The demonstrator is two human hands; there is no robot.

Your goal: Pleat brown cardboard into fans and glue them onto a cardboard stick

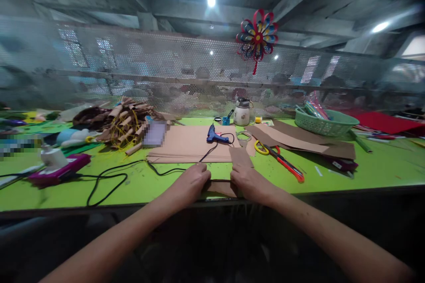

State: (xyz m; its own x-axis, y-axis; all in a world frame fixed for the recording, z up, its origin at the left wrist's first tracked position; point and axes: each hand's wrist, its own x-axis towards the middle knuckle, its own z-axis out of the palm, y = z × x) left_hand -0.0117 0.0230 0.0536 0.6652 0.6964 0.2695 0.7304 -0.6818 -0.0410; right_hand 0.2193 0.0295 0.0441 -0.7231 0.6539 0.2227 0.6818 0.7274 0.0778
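Between my two hands, at the front edge of the green table, is a piece of brown cardboard (222,188). My left hand (195,180) is closed on its left end, and my right hand (248,182) grips its right end. A cardboard flap (241,157) stands up just behind my right hand; whether it belongs to the same piece I cannot tell. Beyond my hands a blue glue gun (214,135) rests on a stack of flat cardboard sheets (186,141). My fingertips are partly hidden.
Scissors with yellow handles (262,148) and an orange-red cutter (292,169) lie to the right. A green basket (327,123) stands farther back. At left are a purple power strip (61,170), a looping black cord (108,177) and a heap of cardboard rolls (124,126).
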